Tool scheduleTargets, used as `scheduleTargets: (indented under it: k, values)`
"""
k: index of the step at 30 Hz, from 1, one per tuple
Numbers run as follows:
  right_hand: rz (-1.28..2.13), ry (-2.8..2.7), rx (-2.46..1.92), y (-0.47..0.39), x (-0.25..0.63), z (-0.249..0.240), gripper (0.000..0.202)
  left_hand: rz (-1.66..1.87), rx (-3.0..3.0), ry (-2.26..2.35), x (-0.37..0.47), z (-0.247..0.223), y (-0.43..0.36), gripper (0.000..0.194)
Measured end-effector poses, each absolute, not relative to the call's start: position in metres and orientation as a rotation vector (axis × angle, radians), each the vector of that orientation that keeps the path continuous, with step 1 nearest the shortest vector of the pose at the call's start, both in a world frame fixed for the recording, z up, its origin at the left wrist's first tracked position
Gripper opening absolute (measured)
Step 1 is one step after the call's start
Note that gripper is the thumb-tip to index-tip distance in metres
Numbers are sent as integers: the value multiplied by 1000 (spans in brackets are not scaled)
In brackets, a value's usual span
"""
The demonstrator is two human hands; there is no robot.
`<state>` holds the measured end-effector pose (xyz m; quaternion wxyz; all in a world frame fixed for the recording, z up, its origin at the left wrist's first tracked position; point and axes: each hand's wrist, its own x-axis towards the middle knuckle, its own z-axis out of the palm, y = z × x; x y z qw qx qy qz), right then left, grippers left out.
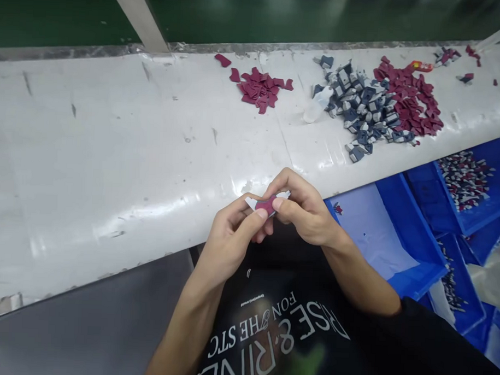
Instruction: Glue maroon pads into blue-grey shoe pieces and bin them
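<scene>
Between my two hands is a small part (266, 205) with a maroon face and pale, pointed ends, held just off the near edge of the white table. My left hand (234, 228) pinches its left side, thumb on the maroon face. On the right, my right hand (302, 208) presses it with thumb and forefinger. Beyond the hands lies a small pile of flat maroon pieces (259, 88). To the right of it are a heap of dark blue and grey parts (365, 107) and a larger pile of maroon pieces (419, 103).
A small white translucent bottle (316, 106) lies against the blue-grey heap. Blue bins (416, 237) stand below the table at right, one lined with white sheet, others holding parts. A grey post (137, 16) rises at the table's back edge, before a green surface (239, 15).
</scene>
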<state>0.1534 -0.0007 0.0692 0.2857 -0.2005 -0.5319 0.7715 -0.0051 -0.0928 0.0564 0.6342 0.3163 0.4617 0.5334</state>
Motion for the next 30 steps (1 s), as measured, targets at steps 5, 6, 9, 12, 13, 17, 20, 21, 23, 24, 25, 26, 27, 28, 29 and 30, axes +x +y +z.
scheduleTargets:
  k: [5,6,9,12,13,17,20,21,23,24,25,26,27,28,29,30]
  values:
    - [1937,-1339,-712,-17,182,62,30,1203,783,1107,23,55,-97,20]
    - [1902,-1304,-761,-21,188,61,33,1208,802,1133,30,55,-97,19]
    - [1837,-1207,-835,-32,206,57,34,1230,876,1193,53,55,-95,19]
    - [1776,-1105,-878,-43,220,56,33,1210,922,1200,74,58,-94,16]
    - [1754,-1069,-896,-46,223,56,34,1195,929,1194,80,60,-94,16]
    - [1702,-956,-953,-50,231,55,42,1130,960,1190,95,63,-95,17]
    - [1694,-900,-948,-48,235,54,49,1132,913,1185,98,60,-97,17]
    - [1708,-888,-936,-46,237,54,48,1144,883,1174,98,59,-97,18]
    - [1767,-887,-900,-45,241,53,48,1158,830,1150,96,55,-97,17]
    - [1800,-900,-880,-44,243,53,48,1158,815,1143,95,53,-96,17]
    - [1822,-917,-862,-43,245,54,47,1154,806,1141,93,52,-95,17]
    - [1832,-936,-848,-43,246,54,46,1151,803,1142,93,51,-95,17]
    - [1834,-952,-840,-42,247,54,43,1151,808,1146,92,51,-94,17]
    - [1831,-957,-834,-42,247,54,39,1150,817,1154,92,51,-93,19]
    - [1830,-954,-835,-41,246,53,35,1144,831,1168,92,51,-92,19]
    - [1831,-951,-841,-41,245,53,32,1131,854,1192,93,52,-90,20]
